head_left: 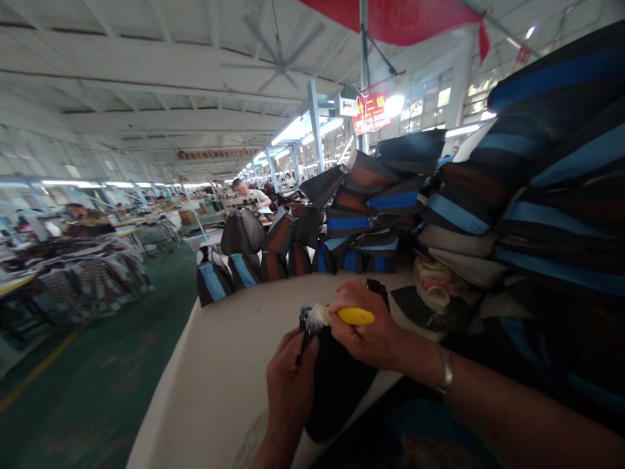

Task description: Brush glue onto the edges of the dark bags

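In the head view my right hand point(364, 322) is closed around a brush with a yellow handle point(355, 316). Its pale bristle end point(319, 315) points left and touches, or nearly touches, a small black strip point(303, 335) with a shiny top. My left hand point(291, 378) pinches that strip between thumb and fingers. Beneath both hands lies a dark fabric piece point(339, 384), partly covered by them. I cannot tell whether the strip belongs to this fabric. Beyond my right hand stands a stained container point(434, 286) with a small opening.
A pale worktable point(224, 365) extends under my hands. Along its far edge stand several grey, brown and blue fabric pouches point(278, 260). High stacks of them point(547, 195) rise on the right. A green floor aisle point(107, 378) runs left. A person point(254, 195) sits farther back.
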The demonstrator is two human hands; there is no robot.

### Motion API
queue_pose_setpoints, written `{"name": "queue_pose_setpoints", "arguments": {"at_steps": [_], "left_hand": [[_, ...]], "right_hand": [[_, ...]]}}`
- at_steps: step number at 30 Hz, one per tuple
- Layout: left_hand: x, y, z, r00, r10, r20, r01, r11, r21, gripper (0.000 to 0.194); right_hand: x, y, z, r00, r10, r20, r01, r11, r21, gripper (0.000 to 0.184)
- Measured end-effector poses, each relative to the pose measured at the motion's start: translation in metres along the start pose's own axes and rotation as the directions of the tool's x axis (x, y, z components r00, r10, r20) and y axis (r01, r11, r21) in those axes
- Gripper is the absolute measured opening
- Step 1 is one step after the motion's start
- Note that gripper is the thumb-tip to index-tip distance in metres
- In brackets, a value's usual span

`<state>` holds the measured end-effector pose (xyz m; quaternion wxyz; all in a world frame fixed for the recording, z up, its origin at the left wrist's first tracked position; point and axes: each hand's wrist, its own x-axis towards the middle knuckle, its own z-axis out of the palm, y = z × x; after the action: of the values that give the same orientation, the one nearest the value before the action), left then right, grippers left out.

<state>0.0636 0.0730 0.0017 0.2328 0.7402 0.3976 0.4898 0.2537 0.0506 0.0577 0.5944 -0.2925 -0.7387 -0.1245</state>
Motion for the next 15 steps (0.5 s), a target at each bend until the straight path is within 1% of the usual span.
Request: {"name": "queue_pose_setpoints", "arguments": {"at_steps": [1, 2, 3, 4, 5, 6, 7, 9, 11, 12, 13, 14, 15], "left_hand": [[0.004, -0.005, -0.008, 1.0, 0.004, 0.019, -0.004, 1.0, 0.024, 0.028], [0.01, -0.012, -0.018, 0.999, -0.002, 0.045, 0.0, 0.998, 0.056, 0.03], [0.019, -0.02, -0.03, 0.997, -0.011, 0.07, 0.005, 0.996, 0.094, 0.033], [0.031, -0.03, -0.043, 0.995, -0.042, 0.091, 0.03, 0.991, 0.13, 0.036], [0.045, -0.042, -0.055, 0.992, -0.092, 0.092, 0.075, 0.982, 0.171, 0.038], [0.059, -0.054, -0.067, 0.99, -0.123, 0.074, 0.107, 0.975, 0.193, 0.039], [0.073, -0.067, -0.076, 0.989, -0.144, 0.041, 0.132, 0.969, 0.211, 0.039], [0.095, -0.09, -0.084, 0.977, -0.184, -0.111, 0.208, 0.941, 0.266, 0.04], [0.099, -0.107, -0.077, 0.938, -0.216, -0.27, 0.295, 0.907, 0.299, 0.048], [0.094, -0.112, -0.068, 0.92, -0.222, -0.323, 0.323, 0.897, 0.303, 0.053], [0.084, -0.114, -0.056, 0.909, -0.218, -0.355, 0.331, 0.895, 0.299, 0.055], [0.07, -0.113, -0.042, 0.908, -0.202, -0.367, 0.318, 0.902, 0.291, 0.054], [0.054, -0.11, -0.026, 0.91, -0.181, -0.372, 0.297, 0.912, 0.282, 0.053]], "right_hand": [[0.0, 0.003, -0.005, 0.999, 0.04, -0.036, -0.041, 0.999, -0.019, 0.008], [0.001, 0.005, -0.012, 0.986, 0.135, -0.102, -0.136, 0.991, -0.002, 0.007], [0.001, 0.007, -0.021, 0.949, 0.264, -0.174, -0.258, 0.964, 0.059, 0.007], [0.001, 0.009, -0.03, 0.888, 0.392, -0.239, -0.364, 0.919, 0.153, 0.008], [0.0, 0.01, -0.04, 0.817, 0.502, -0.283, -0.438, 0.86, 0.261, 0.009], [-0.001, 0.011, -0.049, 0.748, 0.589, -0.307, -0.478, 0.798, 0.366, 0.011], [-0.003, 0.011, -0.057, 0.686, 0.653, -0.319, -0.495, 0.741, 0.453, 0.011], [-0.008, 0.011, -0.067, 0.572, 0.755, -0.32, -0.512, 0.634, 0.58, 0.01], [-0.018, 0.011, -0.072, 0.455, 0.841, -0.294, -0.521, 0.519, 0.678, 0.012], [-0.024, 0.012, -0.072, 0.403, 0.872, -0.277, -0.516, 0.466, 0.718, 0.016], [-0.03, 0.013, -0.072, 0.36, 0.897, -0.255, -0.51, 0.418, 0.752, 0.018], [-0.037, 0.015, -0.072, 0.327, 0.916, -0.233, -0.504, 0.377, 0.777, 0.02], [-0.043, 0.017, -0.072, 0.307, 0.928, -0.211, -0.501, 0.346, 0.793, 0.022]]}}
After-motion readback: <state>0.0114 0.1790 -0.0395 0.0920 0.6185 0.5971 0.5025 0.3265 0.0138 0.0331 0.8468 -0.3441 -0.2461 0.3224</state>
